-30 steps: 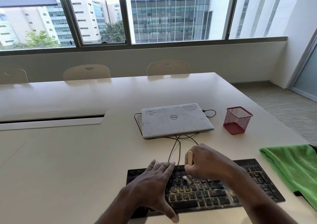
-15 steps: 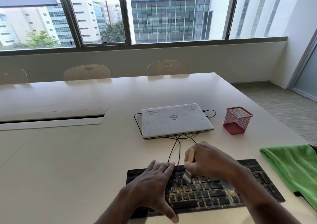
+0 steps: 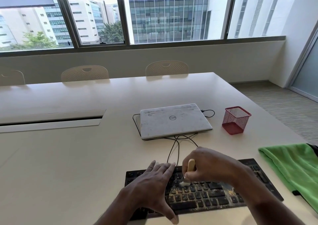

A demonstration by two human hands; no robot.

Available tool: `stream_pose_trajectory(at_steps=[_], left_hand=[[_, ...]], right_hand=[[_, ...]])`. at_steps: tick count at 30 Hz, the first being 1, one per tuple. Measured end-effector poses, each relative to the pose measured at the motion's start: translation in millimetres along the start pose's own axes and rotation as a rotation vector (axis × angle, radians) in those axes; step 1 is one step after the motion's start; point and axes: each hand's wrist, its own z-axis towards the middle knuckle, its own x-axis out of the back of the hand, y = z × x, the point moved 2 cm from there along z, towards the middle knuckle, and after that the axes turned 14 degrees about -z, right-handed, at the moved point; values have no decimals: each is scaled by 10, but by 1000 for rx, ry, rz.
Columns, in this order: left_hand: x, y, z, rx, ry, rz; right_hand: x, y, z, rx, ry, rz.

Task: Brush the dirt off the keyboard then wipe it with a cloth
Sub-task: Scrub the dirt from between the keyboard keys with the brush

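Well, L hand [image 3: 151, 181] lies flat, fingers straight, on the black keyboard [image 3: 215, 195], hiding its left keys. Keyboard's long axis runs left-right near the table [image 3: 68, 164] front edge. R hand [image 3: 211, 166] grips the brush [image 3: 190, 168], handle up, bristles blurred on keys. Green cloth [image 3: 292, 169] is cut off at right.

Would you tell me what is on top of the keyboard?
The left hand lies flat on the keyboard; the right hand holds a brush to its keys. Yellowish dirt dots them. Keys beneath both hands are hidden.

Dirty black keyboard [image 3: 215, 197]; brush [image 3: 190, 166] bristles on keys; green cloth [image 3: 292, 169] beside.
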Motion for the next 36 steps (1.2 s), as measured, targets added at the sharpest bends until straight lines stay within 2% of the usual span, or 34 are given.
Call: stream_pose_trajectory(at_steps=[2,6,8,13,19,24,29,32,36], left_hand=[[-1,1,9,0,-2,4],[-20,-12,44,-4,-6,13],[-35,1,70,-8,-5,17],[-49,39,122,-18,-11,28],[-44,50,127,-23,-13,31],[-38,50,125,-20,-12,34],[-44,41,137,-17,-27,30],[-43,32,138,-16,-24,30],[-38,44,126,-12,-22,24]], right_hand=[[7,72,-26,-73,22,-41],[72,143,-48,-187,207,-20],[59,156,-38,-214,248,11],[-81,162,-47,-212,78,86],[-39,183,-18,-226,231,73],[-56,188,-44,-232,87,47],[30,100,-29,-136,171,90],[-14,45,-12,-65,107,64],[-26,97,-45,-85,40,65]])
